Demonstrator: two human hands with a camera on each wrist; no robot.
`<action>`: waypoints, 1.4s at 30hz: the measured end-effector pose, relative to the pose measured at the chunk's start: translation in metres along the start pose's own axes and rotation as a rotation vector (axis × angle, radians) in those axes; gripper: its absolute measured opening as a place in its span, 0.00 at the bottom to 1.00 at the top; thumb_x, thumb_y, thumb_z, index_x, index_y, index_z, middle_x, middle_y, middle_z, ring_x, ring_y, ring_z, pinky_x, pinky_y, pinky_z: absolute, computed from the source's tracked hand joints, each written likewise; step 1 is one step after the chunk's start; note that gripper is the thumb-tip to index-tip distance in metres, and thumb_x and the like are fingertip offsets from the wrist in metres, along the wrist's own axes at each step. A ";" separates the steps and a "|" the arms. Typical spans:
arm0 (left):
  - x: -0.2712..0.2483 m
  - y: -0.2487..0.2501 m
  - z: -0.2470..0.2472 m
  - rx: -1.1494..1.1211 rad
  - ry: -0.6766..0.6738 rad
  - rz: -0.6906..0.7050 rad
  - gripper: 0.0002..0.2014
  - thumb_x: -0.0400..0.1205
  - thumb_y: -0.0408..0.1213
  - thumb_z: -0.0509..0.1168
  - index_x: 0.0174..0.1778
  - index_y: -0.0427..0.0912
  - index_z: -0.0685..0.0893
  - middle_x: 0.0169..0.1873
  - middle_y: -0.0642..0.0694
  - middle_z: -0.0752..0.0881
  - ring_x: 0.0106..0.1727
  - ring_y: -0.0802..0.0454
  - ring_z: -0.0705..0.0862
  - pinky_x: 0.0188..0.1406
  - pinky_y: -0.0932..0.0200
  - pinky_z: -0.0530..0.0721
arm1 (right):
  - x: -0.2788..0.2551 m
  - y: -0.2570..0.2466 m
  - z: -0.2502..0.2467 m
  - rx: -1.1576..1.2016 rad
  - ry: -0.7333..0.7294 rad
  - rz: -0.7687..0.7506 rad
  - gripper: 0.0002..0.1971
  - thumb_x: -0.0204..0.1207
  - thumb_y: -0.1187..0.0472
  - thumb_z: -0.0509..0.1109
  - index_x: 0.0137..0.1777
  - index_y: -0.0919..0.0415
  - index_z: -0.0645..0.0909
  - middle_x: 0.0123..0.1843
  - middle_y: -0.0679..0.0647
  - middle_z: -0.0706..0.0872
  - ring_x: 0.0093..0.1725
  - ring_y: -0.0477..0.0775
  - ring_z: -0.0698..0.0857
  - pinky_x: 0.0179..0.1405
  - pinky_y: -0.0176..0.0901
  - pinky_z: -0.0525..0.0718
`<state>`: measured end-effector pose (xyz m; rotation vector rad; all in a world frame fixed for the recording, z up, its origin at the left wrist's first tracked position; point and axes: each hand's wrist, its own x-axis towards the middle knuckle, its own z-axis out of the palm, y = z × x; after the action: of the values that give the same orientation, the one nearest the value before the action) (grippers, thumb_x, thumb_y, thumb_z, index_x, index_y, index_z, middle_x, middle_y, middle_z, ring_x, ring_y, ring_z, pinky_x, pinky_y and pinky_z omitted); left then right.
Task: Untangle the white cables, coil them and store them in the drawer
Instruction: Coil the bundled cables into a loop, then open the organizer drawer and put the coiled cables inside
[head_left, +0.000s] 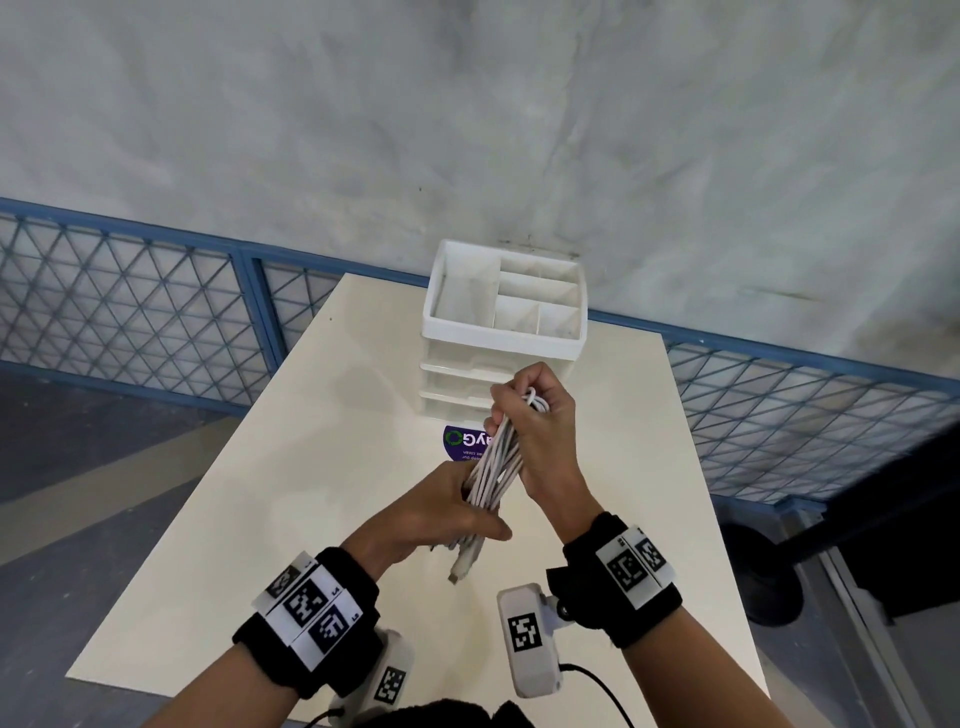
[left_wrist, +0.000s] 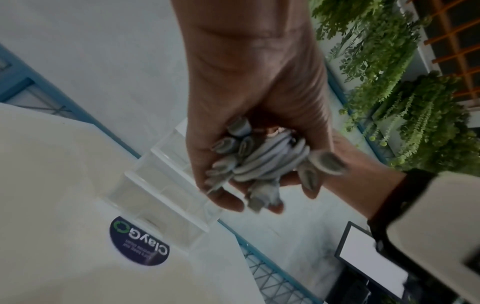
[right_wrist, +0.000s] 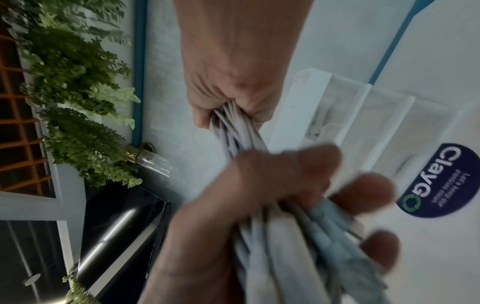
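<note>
A bundle of white cables (head_left: 493, 467) folded into long loops stretches between both hands above the table. My left hand (head_left: 467, 519) grips its lower end, where connector ends (head_left: 462, 564) hang out below the fist. My right hand (head_left: 514, 405) grips the upper looped end, just in front of the white drawer unit (head_left: 504, 332). The left wrist view shows my left hand (left_wrist: 249, 164) curled round the cables (left_wrist: 270, 158). In the right wrist view my right hand (right_wrist: 228, 107) clasps the strands (right_wrist: 233, 131), with the left hand (right_wrist: 259, 195) blurred below.
The drawer unit has an open divided tray on top and its drawer fronts (head_left: 457, 384) look shut. A purple round sticker (head_left: 460, 441) lies on the cream table (head_left: 260, 519) before it. A blue mesh fence (head_left: 130, 312) runs behind the table.
</note>
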<state>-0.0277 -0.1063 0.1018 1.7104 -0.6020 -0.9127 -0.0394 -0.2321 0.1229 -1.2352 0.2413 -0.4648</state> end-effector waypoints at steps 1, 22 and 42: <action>0.000 -0.003 0.000 0.003 0.022 -0.003 0.12 0.67 0.29 0.74 0.33 0.42 0.75 0.27 0.45 0.78 0.28 0.52 0.77 0.24 0.62 0.73 | 0.001 -0.002 -0.001 -0.017 -0.005 -0.022 0.13 0.73 0.78 0.64 0.35 0.63 0.67 0.26 0.54 0.70 0.20 0.49 0.73 0.24 0.41 0.78; -0.002 0.020 -0.006 -0.379 -0.194 -0.054 0.05 0.70 0.24 0.70 0.38 0.36 0.84 0.36 0.46 0.87 0.26 0.55 0.80 0.19 0.65 0.75 | 0.016 -0.032 -0.023 -0.021 -0.442 -0.046 0.10 0.79 0.69 0.61 0.44 0.62 0.84 0.43 0.54 0.86 0.48 0.57 0.85 0.60 0.51 0.82; 0.017 0.008 -0.007 -0.123 -0.055 -0.095 0.10 0.63 0.27 0.66 0.29 0.41 0.70 0.21 0.45 0.71 0.18 0.56 0.72 0.16 0.67 0.66 | -0.003 0.002 -0.013 0.136 -0.303 0.373 0.14 0.68 0.51 0.76 0.33 0.59 0.76 0.26 0.48 0.78 0.33 0.50 0.85 0.49 0.42 0.86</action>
<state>-0.0114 -0.1179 0.1060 1.6193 -0.4937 -1.0463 -0.0473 -0.2409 0.1163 -1.0797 0.1726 0.0294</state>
